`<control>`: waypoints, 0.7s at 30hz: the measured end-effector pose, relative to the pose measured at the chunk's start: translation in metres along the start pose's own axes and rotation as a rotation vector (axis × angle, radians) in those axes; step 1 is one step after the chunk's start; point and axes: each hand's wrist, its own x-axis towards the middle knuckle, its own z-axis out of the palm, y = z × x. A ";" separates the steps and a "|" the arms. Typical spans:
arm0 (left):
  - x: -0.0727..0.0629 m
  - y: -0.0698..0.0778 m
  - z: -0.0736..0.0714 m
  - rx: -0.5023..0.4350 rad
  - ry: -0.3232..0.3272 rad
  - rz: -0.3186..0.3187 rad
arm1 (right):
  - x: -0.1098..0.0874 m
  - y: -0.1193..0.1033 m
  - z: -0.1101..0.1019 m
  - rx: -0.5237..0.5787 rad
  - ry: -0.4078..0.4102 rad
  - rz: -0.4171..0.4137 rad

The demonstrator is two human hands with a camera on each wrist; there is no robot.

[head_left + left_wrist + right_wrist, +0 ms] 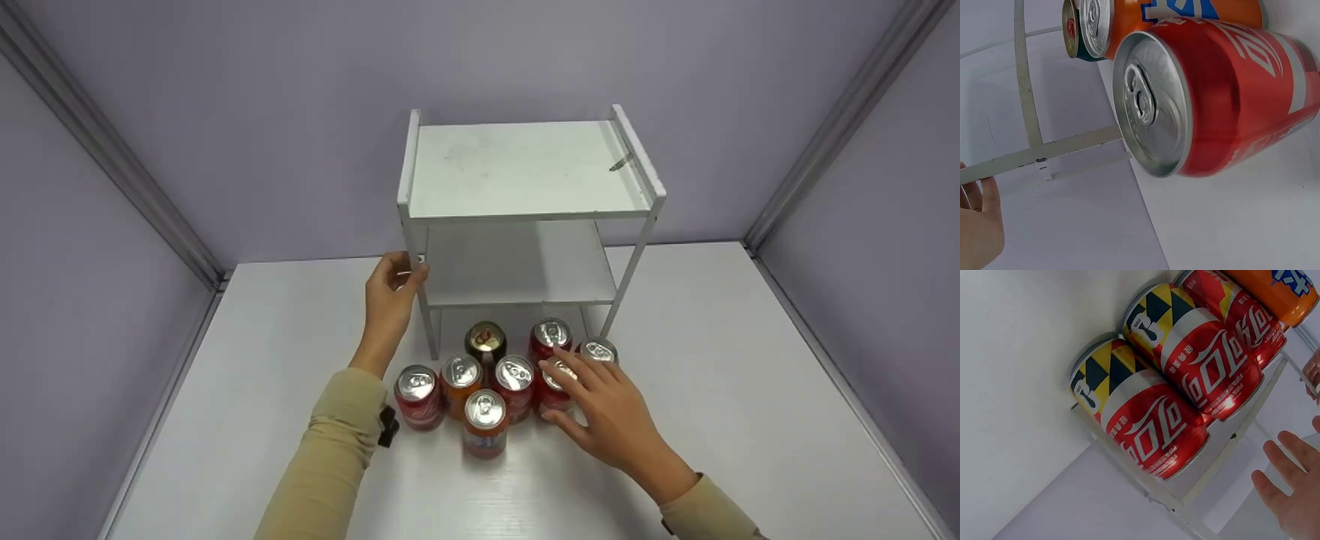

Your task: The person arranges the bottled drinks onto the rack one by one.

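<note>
My left hand [390,296] grips the left front post of a white tiered shelf rack [525,176], thumb and fingers around it; the left wrist view shows the fingers [991,194] at that post [1002,165]. Over the right side of a cluster of cans, my right hand [611,412] is spread with its fingers extended. It holds nothing, and in the right wrist view its fingertips [1261,481] look apart from the red cola cans [1148,422]. A red can [420,409] is leftmost, an orange can [486,435] in front. Some right-hand cans are partly hidden.
A dark can with a gold top [486,339] is at the cluster's back, by the rack's bottom. The rack's middle shelf [517,262] lies under its top board. The white table [750,390] is bounded by pale walls [300,135] at the back and sides.
</note>
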 end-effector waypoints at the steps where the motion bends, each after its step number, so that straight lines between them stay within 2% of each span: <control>1: 0.000 -0.001 0.000 -0.008 0.000 0.000 | 0.001 -0.003 0.002 0.007 0.000 -0.004; 6: -0.001 -0.002 -0.001 -0.019 0.009 -0.003 | 0.007 -0.019 0.010 0.033 -0.011 -0.020; 14: -0.002 0.003 0.000 -0.014 0.018 0.002 | 0.015 -0.042 0.023 0.064 -0.048 -0.053; 21: -0.001 -0.002 0.000 -0.016 0.032 0.009 | 0.020 -0.057 0.036 0.081 -0.072 -0.104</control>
